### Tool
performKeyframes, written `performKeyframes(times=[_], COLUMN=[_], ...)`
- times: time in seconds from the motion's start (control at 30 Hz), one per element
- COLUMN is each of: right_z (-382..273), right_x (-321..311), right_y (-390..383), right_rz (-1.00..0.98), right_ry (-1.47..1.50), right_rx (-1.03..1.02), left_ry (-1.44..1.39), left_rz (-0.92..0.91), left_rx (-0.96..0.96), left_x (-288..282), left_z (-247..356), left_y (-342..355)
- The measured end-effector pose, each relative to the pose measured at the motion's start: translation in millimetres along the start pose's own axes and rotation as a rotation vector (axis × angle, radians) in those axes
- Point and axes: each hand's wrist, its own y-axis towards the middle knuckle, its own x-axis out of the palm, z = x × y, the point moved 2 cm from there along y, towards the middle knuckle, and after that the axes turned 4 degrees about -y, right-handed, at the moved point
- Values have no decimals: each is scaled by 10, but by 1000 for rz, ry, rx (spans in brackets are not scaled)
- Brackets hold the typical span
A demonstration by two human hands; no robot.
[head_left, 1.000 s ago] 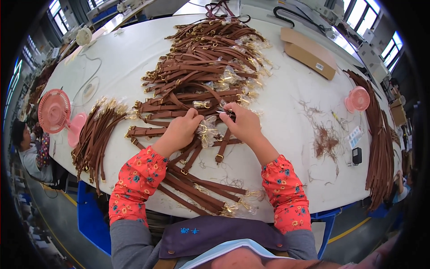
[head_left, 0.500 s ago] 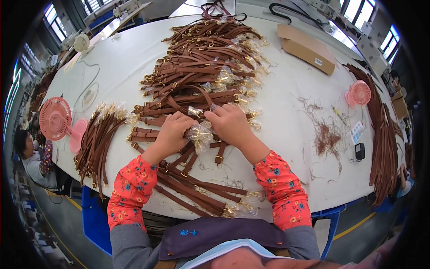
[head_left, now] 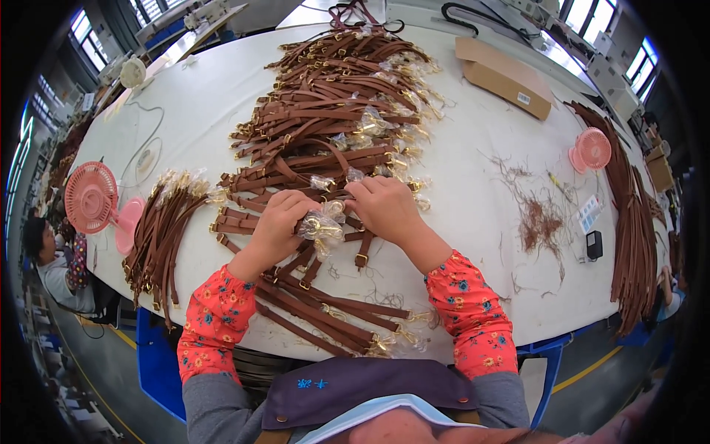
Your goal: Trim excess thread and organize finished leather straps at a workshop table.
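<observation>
Two curled hands (head_left: 283, 222) over brown straps (head_left: 307, 127)

We see red flowered sleeve covers (head_left: 214, 318) over grey sleeves (head_left: 213, 403), a dark purple apron (head_left: 377, 379) with blue lettering (head_left: 312, 384) and round coppery buttons (head_left: 464, 401), and a pale blue mask (head_left: 399, 401).

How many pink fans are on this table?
2: one pink fan at left, beside the short strap bundle; another pink fan at right, beside the long straps. None seems hidden.
</observation>
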Motion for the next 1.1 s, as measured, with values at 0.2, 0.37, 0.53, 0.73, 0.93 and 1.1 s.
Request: performKeyframes(times=[0.2,0.37,0.53,0.73,0.93,1.1], right_z=[-147,-70,183,460,452,555], right_x=[159,175,-3,76,-51,-163], right_y=[-21,-54,-193,-497,-598,-693], right_rz=[38,-58,-119,-224,-307,-297], right_ry=[-12,53,193,190,172,175], right_rx=[-45,40,429,546,595,601], left_ry=[-104,-143,-243,88,138,317], left_rz=[-71,-115,342,66,-251,-156], left_rx=[-44,1,-154,-14,77,170], left_x=[40,-36,-510,-221,504,311], left_z=[-6,55,-211,-248,-588,-468], left_y=[-2,-57,97,862,928,999])
